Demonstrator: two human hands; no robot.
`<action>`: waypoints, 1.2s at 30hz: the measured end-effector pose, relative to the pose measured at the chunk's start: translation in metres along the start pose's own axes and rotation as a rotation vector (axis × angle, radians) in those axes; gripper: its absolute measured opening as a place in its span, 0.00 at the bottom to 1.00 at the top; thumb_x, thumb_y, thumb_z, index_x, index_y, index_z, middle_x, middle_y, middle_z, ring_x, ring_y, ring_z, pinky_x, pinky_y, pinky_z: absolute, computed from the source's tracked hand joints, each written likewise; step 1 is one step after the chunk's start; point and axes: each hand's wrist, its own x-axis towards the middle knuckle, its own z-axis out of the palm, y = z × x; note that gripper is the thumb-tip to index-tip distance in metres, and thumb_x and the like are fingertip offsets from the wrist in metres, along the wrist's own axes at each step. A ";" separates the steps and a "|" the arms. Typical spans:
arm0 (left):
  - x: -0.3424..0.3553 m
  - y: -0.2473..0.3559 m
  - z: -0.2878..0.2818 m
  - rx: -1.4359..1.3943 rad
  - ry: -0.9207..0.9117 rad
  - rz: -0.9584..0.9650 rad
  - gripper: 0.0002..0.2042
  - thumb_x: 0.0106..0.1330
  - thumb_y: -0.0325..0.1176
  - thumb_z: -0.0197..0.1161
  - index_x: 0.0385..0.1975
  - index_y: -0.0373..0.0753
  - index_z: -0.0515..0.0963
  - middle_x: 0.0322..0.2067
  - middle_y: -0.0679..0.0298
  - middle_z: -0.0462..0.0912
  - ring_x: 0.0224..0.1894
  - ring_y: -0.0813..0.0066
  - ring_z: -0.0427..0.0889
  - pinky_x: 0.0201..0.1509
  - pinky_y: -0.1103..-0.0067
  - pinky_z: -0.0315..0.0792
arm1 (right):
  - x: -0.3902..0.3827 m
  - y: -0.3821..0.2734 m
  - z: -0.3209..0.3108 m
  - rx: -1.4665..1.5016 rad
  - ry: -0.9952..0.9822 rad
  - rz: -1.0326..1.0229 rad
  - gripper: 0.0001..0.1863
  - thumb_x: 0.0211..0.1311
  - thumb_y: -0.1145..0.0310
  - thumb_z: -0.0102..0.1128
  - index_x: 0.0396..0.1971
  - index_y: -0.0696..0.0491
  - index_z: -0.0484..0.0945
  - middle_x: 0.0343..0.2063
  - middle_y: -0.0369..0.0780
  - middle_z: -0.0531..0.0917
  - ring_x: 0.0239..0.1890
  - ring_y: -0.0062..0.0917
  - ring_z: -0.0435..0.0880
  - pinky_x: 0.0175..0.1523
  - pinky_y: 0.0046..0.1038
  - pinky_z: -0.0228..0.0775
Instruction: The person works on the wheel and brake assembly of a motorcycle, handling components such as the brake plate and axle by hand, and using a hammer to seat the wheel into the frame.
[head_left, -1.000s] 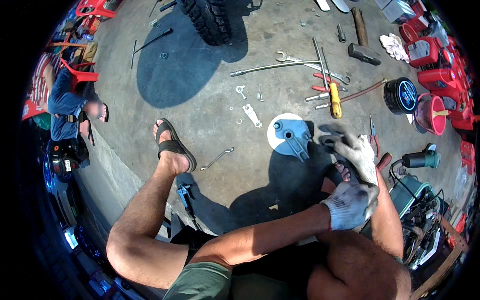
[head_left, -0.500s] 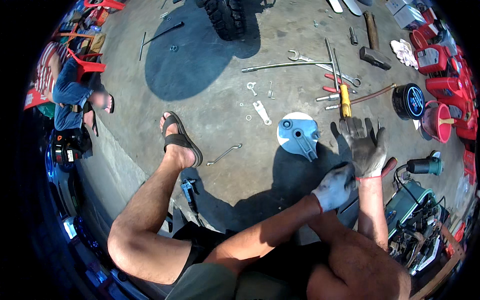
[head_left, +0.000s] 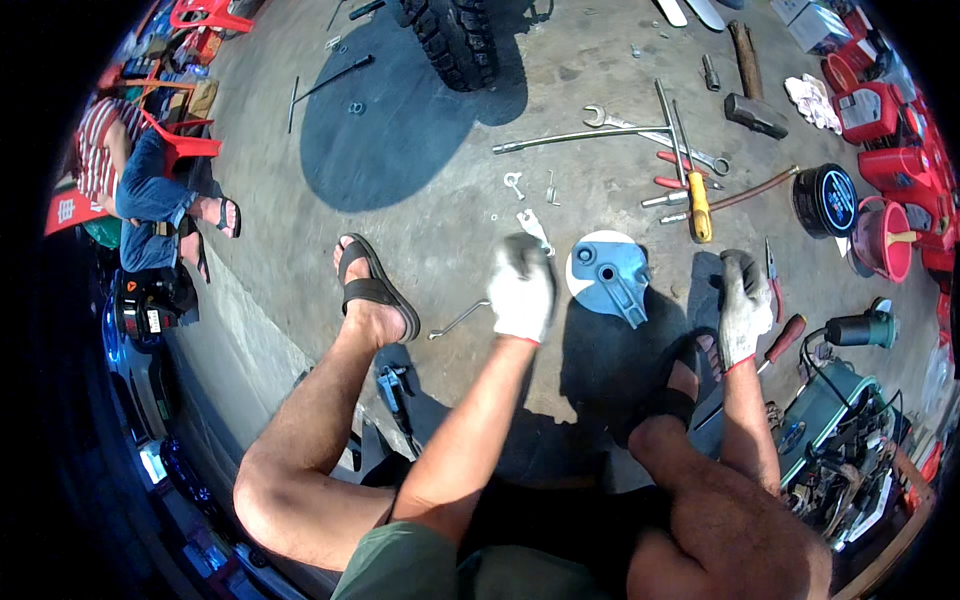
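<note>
A small, pale, elongated metal lever (head_left: 536,230) is seen lying on the grey concrete floor (head_left: 440,215), its near part seemingly overlapped in the view by the white-gloved left hand (head_left: 522,290). It should prove light and stiff, hard to damage but fiddly through knitted fabric, and would best be pinched across its narrow sides at mid-length. Its long axis is slanted from upper left to lower right. The left hand's fingers look curled but are blurred; whether anything is pinched cannot be told.

Just to the right, a round blue-grey metal plate with a cast arm (head_left: 608,275) is laid flat between the hands, apart from the right one. It is probably heavier, rigid, slippery if greasy, and best gripped by opposite edges; its arm is pointed to the lower right.

The white-gloved right hand (head_left: 745,310) is held beside red-handled long-nosed pliers (head_left: 774,285), whose nose is aimed up the view. Its fingers appear bent together; whether anything is gripped cannot be told.

Farther out, a yellow-handled screwdriver (head_left: 699,210) and a steel T-shaped wrench (head_left: 585,138) are seen.
</note>
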 end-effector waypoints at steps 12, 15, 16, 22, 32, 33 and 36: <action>0.052 -0.072 -0.018 0.450 -0.126 0.116 0.13 0.57 0.36 0.69 0.41 0.42 0.80 0.37 0.56 0.82 0.42 0.58 0.81 0.48 0.67 0.74 | -0.044 -0.028 0.014 0.167 -0.322 0.305 0.09 0.67 0.72 0.54 0.42 0.56 0.80 0.29 0.31 0.80 0.26 0.12 0.71 0.30 0.19 0.65; 0.057 -0.075 -0.018 0.462 -0.153 0.126 0.12 0.55 0.35 0.70 0.39 0.42 0.80 0.36 0.57 0.82 0.41 0.58 0.82 0.47 0.67 0.74 | -0.045 -0.020 0.016 0.153 -0.318 0.267 0.09 0.66 0.72 0.54 0.42 0.56 0.80 0.29 0.31 0.80 0.25 0.12 0.71 0.29 0.19 0.65; 0.058 -0.077 -0.020 0.469 -0.162 0.129 0.12 0.55 0.34 0.70 0.38 0.42 0.81 0.36 0.57 0.82 0.40 0.58 0.82 0.47 0.67 0.74 | -0.046 -0.021 0.018 0.148 -0.325 0.252 0.09 0.66 0.73 0.54 0.42 0.56 0.80 0.29 0.31 0.80 0.26 0.12 0.71 0.29 0.19 0.65; 0.048 -0.057 -0.020 0.247 -0.215 -0.056 0.08 0.57 0.30 0.70 0.35 0.39 0.81 0.32 0.59 0.84 0.35 0.69 0.82 0.42 0.73 0.75 | -0.046 -0.020 0.016 0.113 -0.328 0.227 0.09 0.64 0.72 0.55 0.41 0.57 0.80 0.29 0.35 0.82 0.27 0.15 0.75 0.31 0.21 0.68; 0.006 0.000 -0.004 -0.158 -0.303 -0.017 0.08 0.60 0.27 0.67 0.37 0.34 0.79 0.30 0.64 0.84 0.31 0.81 0.79 0.36 0.80 0.73 | -0.041 -0.056 0.045 -0.098 -0.494 -0.072 0.11 0.61 0.76 0.59 0.44 0.54 0.80 0.32 0.40 0.82 0.33 0.24 0.80 0.41 0.27 0.73; 0.005 0.002 -0.002 -0.164 -0.330 -0.057 0.08 0.61 0.28 0.67 0.37 0.34 0.79 0.30 0.64 0.84 0.31 0.81 0.78 0.36 0.81 0.73 | -0.039 -0.059 0.050 -0.120 -0.503 -0.106 0.11 0.60 0.75 0.60 0.44 0.54 0.80 0.33 0.41 0.83 0.34 0.27 0.82 0.42 0.28 0.74; 0.002 0.006 0.004 -0.210 -0.411 -0.166 0.08 0.63 0.28 0.66 0.37 0.32 0.78 0.28 0.65 0.82 0.29 0.82 0.77 0.34 0.82 0.72 | -0.030 -0.060 0.060 -0.241 -0.563 -0.203 0.12 0.59 0.72 0.61 0.44 0.54 0.79 0.37 0.45 0.83 0.37 0.37 0.83 0.43 0.32 0.75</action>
